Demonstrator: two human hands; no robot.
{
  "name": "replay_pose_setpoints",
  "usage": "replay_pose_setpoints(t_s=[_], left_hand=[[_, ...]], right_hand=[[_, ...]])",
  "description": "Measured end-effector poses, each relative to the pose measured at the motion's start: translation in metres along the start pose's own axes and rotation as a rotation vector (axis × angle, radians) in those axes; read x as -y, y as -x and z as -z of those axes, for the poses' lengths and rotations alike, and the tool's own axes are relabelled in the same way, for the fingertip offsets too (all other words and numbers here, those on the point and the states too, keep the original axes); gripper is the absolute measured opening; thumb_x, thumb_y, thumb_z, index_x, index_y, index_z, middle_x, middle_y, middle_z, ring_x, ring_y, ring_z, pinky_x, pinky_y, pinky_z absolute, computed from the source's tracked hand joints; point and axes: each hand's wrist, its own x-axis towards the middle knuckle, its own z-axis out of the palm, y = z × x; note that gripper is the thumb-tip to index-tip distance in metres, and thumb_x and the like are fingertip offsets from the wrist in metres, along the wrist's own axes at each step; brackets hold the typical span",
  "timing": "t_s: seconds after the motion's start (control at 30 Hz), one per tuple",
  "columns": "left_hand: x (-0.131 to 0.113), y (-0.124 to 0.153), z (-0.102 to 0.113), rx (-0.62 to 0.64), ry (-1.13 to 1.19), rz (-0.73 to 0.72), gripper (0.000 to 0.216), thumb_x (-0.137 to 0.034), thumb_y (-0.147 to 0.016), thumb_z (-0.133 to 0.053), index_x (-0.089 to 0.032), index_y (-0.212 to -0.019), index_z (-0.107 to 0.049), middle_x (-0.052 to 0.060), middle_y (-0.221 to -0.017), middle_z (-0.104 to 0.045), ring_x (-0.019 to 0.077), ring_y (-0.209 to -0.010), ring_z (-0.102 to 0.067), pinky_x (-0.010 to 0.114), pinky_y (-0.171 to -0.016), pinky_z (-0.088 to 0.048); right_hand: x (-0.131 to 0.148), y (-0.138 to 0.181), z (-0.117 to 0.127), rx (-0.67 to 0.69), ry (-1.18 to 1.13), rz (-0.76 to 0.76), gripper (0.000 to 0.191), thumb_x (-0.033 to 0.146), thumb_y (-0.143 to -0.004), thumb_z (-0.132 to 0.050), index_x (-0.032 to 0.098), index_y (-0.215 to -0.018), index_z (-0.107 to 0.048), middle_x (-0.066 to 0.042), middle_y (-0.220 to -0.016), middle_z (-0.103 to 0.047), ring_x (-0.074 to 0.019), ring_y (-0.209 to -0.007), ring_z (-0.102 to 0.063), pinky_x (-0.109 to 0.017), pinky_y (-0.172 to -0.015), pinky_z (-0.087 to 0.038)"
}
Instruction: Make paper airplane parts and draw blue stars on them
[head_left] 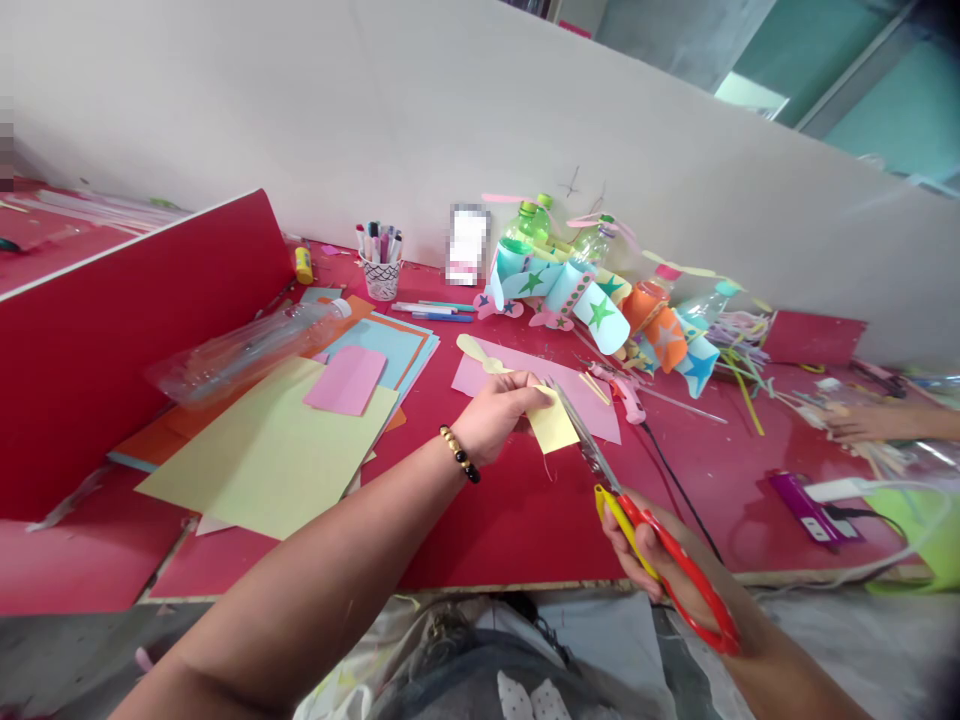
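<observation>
My left hand (496, 412) is closed in a pinch on a small yellow paper piece (553, 424), held just above the red table (517, 520). My right hand (646, 552) grips red-and-yellow scissors (637, 505) by the handles. Their metal blades point up and left, and touch the right edge of the yellow piece. A beaded bracelet sits on my left wrist. A pink sheet (510, 378) with a pale yellow cut-out on it lies right behind the yellow piece.
Yellow, blue, orange and pink paper sheets (277, 450) lie at left under a clear plastic bottle (247, 350). A cup of markers (381, 265) and decorated bottles (592, 295) stand at the back. Another person's hand (870, 422) rests at right near a purple device (814, 508). A red divider (112, 340) stands left.
</observation>
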Motion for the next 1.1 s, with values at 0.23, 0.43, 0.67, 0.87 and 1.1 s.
replay_pose_setpoints(t_s=[0.23,0.43,0.67,0.87,1.1], left_hand=[[0.001,0.000,0.001,0.006,-0.004,0.005,0.025,-0.023,-0.062,-0.072,-0.016,-0.060,-0.048,-0.004,-0.063,-0.052,0.0071,-0.053,-0.050,0.020,-0.048,-0.039],[0.001,0.000,0.001,0.007,-0.012,0.009,0.025,-0.023,-0.063,-0.072,-0.016,-0.060,-0.048,-0.004,-0.062,-0.052,0.0066,-0.053,-0.050,0.019,-0.048,-0.038],[0.002,-0.001,0.001,0.009,-0.020,0.018,0.024,-0.023,-0.063,-0.071,-0.016,-0.060,-0.049,-0.004,-0.063,-0.052,0.0069,-0.053,-0.050,0.019,-0.048,-0.038],[0.003,-0.001,0.003,0.023,-0.019,0.016,0.024,-0.023,-0.064,-0.072,-0.016,-0.062,-0.048,-0.003,-0.064,-0.053,0.0071,-0.054,-0.051,0.019,-0.048,-0.040],[0.003,-0.003,0.007,-0.008,-0.040,0.013,0.025,-0.025,-0.067,-0.072,-0.017,-0.065,-0.048,-0.002,-0.070,-0.057,0.0075,-0.058,-0.055,0.017,-0.046,-0.042]], right_hand=[[0.001,0.000,0.000,0.001,0.000,0.002,0.048,0.067,-0.091,-0.036,0.020,-0.089,-0.046,0.007,-0.063,-0.032,-0.0057,-0.045,-0.021,-0.024,-0.046,-0.021],[-0.001,0.000,-0.002,-0.023,-0.009,0.017,0.046,0.065,-0.092,-0.037,0.020,-0.089,-0.048,0.008,-0.056,-0.029,-0.0069,-0.043,-0.020,-0.025,-0.046,-0.022],[0.003,-0.001,-0.002,-0.032,0.001,-0.013,0.050,0.070,-0.088,-0.038,0.020,-0.087,-0.046,0.008,-0.054,-0.029,-0.0067,-0.042,-0.020,-0.024,-0.045,-0.022],[-0.001,0.000,-0.001,-0.003,0.001,0.008,0.048,0.068,-0.090,-0.037,0.020,-0.086,-0.047,0.007,-0.060,-0.033,-0.0055,-0.042,-0.022,-0.025,-0.044,-0.020],[-0.014,-0.015,0.013,-0.264,0.177,-0.063,0.034,0.050,-0.081,-0.067,0.022,-0.081,-0.049,0.004,-0.066,-0.045,-0.0096,-0.051,-0.039,-0.025,-0.049,-0.032]])
